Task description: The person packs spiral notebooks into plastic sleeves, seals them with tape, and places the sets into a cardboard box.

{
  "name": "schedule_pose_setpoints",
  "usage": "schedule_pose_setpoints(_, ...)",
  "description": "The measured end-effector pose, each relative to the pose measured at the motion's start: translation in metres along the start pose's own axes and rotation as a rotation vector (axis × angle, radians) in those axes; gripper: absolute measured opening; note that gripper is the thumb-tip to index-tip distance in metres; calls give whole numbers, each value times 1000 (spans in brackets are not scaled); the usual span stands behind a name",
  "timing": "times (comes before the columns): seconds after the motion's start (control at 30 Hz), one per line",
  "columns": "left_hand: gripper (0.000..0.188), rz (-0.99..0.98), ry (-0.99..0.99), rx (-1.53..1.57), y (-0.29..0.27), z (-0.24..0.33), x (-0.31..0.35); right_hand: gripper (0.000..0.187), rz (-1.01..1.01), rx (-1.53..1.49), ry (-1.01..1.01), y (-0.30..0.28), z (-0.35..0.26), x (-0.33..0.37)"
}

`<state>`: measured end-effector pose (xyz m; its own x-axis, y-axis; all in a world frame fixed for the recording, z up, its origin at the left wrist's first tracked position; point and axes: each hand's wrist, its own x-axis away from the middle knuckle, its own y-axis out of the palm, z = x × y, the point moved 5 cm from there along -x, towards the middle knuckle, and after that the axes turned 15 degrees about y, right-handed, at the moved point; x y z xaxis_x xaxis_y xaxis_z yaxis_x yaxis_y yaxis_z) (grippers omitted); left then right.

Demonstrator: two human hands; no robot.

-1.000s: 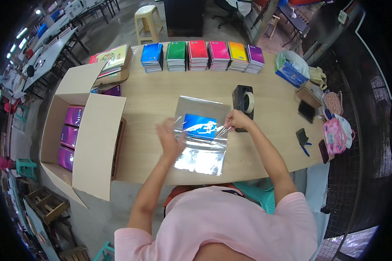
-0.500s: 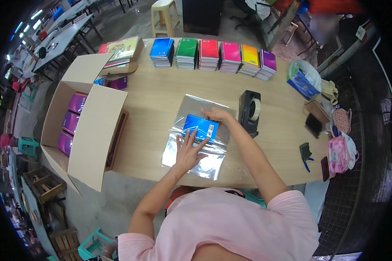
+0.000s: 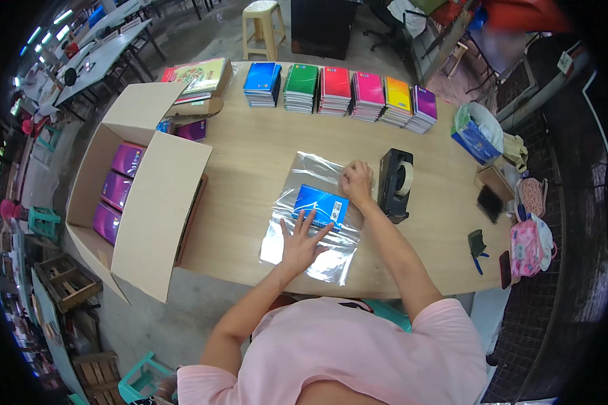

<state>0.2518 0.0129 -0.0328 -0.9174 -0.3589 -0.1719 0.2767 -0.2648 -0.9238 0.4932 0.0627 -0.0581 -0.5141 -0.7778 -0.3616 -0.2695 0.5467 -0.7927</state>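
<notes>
A blue spiral notebook lies on a clear plastic sheet on the table in front of me. My left hand rests on the notebook's near edge with its fingers spread, the thumb over the plastic. At the sheet's upper right edge is my right hand, its fingers curled down and drawn together. Whatever they may pinch is hidden beneath them. Just right of that hand stands a black tape dispenser with a roll of tape.
Colour-sorted notebook stacks line the table's far side. On the left, an open cardboard box holds purple notebooks. To the right are a bag-lined blue container, a brush, a blue-handled tool and a pink bag.
My right hand has moved right, off the notebook's top edge, and its fingers have curled in. My left hand stays spread on the notebook. The whole view has shifted slightly.
</notes>
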Motion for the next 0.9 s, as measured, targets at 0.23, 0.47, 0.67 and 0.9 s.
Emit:
schedule_pose_setpoints(0.23,80,-4,34,-5,-11,-6,-11,18,-385,193,407,6,11,-22)
schedule_pose_setpoints(0.47,78,22,43,48,-7,-18,-16,19,-559,44,248,-12,-22,-34)
schedule_pose_setpoints(0.67,73,-4,66,104,-10,-19,-15,25,-537,78,158,-27,-63,-6)
schedule_pose_setpoints(0.9,67,58,108,133,10,-22,-18,14,-250,-14,96,-35,-89,36)
